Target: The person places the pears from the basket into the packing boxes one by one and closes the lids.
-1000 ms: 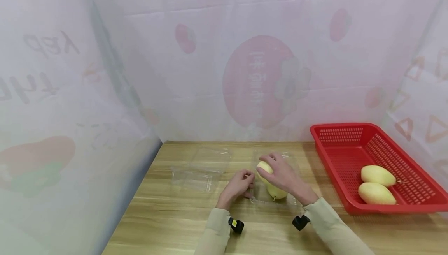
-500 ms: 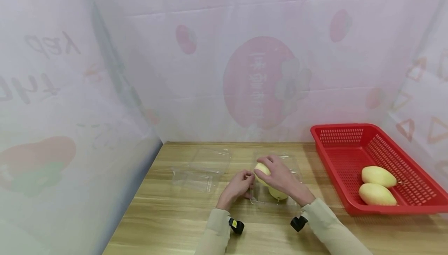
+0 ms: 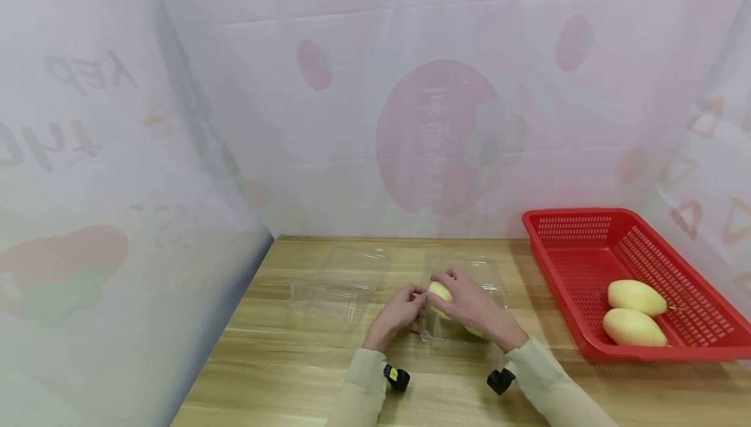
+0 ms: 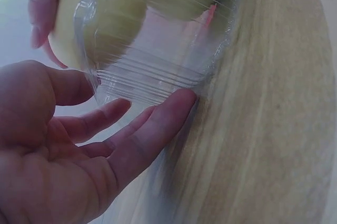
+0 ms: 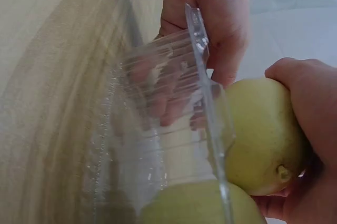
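My right hand [image 3: 476, 304] grips a pale yellow egg-shaped fruit [image 3: 439, 294] over the left side of a clear plastic box [image 3: 493, 274]. In the right wrist view this held fruit [image 5: 258, 134] shows a short stem nub and lies partly above the box rim. A second yellow fruit [image 5: 195, 207] is inside the box, mostly hidden under the right hand in the head view. My left hand [image 3: 400, 313] holds the box's left end. The left wrist view shows its bent fingers and thumb against the ribbed wall [image 4: 152, 84].
At the right stands a red perforated basket [image 3: 577, 323] with two more yellow fruits [image 3: 633, 327] in it. Other clear plastic containers [image 3: 334, 300] lie on the wooden table [image 3: 264, 355] left of the hands. A printed cloth [image 3: 328, 153] closes off the back and sides.
My right hand has turned and lowered the fruit slightly to the left, and its wrist now covers more of the second fruit. The left hand stays at the box.
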The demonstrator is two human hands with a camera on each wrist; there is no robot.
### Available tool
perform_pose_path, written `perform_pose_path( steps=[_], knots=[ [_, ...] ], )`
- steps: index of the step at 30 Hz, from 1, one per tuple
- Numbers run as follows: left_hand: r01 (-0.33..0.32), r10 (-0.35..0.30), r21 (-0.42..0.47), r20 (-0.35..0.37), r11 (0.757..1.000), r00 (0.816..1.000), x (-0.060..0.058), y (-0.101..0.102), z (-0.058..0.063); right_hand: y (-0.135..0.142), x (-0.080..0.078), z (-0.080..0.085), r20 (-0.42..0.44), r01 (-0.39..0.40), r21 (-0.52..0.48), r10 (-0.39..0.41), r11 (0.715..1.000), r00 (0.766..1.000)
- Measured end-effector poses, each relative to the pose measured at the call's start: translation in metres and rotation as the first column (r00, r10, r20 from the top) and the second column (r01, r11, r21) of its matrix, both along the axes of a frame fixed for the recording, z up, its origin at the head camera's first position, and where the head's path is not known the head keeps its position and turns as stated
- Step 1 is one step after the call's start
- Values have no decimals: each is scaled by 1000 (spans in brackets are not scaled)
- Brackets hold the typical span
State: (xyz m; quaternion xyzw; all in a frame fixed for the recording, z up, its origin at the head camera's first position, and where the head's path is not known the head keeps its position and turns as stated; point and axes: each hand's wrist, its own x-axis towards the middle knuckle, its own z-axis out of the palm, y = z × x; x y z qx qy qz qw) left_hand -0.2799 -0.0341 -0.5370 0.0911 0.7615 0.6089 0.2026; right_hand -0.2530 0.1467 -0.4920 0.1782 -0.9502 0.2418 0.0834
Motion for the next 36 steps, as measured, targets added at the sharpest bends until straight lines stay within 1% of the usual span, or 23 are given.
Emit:
perform_pose_path(
  steps=[4,9,16,19,23,26,32,36],
  knots=[
    [6,-6,10,8,1000,1000,0,0,0,-1,2,-6,1,-12,-5,12,1000,1000],
    [15,-16,25,17,1000,1000,1,0,-1,-2,4,-10,-38,-25,-17,24,1000,999],
    [34,-35,47,23,998,999,1,-1,-2,-4,8,-13,-52,-24,10,25,1000,998],
    [27,-28,42,19,999,999,2,-2,0,-4,10,-15,-68,-37,16,38,999,997],
    [29,-29,39,15,999,999,1,-3,1,-4,12,-17,-65,-61,14,62,998,996],
    [33,-34,49,14,998,999,1,-3,1,-5,13,-17,-43,-77,13,78,997,996],
    [20,-22,70,25,997,999,0,-2,1,-6,18,-17,-14,-129,93,131,987,991],
    [23,-26,87,31,996,999,0,-1,2,-5,20,-18,-28,-133,119,137,984,990]
  ],
)
